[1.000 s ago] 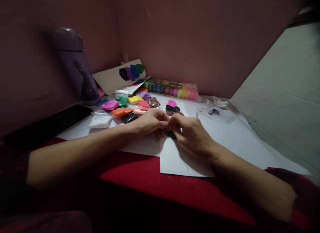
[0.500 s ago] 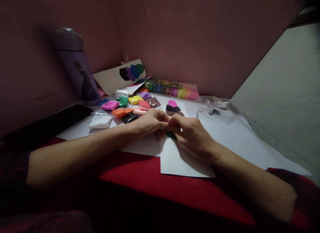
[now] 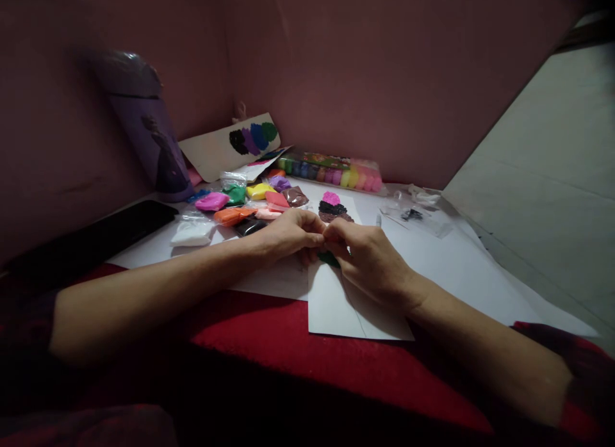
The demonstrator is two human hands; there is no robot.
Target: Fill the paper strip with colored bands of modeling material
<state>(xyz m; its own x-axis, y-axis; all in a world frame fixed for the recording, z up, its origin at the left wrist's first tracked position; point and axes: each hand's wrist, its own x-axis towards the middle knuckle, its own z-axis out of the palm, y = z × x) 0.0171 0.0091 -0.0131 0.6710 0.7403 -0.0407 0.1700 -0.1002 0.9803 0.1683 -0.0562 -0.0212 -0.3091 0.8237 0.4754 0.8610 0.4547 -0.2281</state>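
Note:
My left hand (image 3: 294,234) and my right hand (image 3: 369,255) meet fingertip to fingertip, both pinched closed, above a white card (image 3: 355,309). Whatever lies between the fingertips is too small and too covered to name. On the card, a pink patch (image 3: 331,198), a black patch (image 3: 331,208) and a brown patch (image 3: 342,218) show beyond my fingers. Part of a dark green patch (image 3: 328,259) appears under my hands; the stretch between is hidden by them.
Several bags of coloured clay (image 3: 235,215) lie left of my hands. Behind stand a long clear pack of clay (image 3: 331,170) and a card with colour patches (image 3: 240,143). A purple bottle (image 3: 158,139) and a black phone (image 3: 106,232) are at left; a clear plastic bag (image 3: 423,218) lies right.

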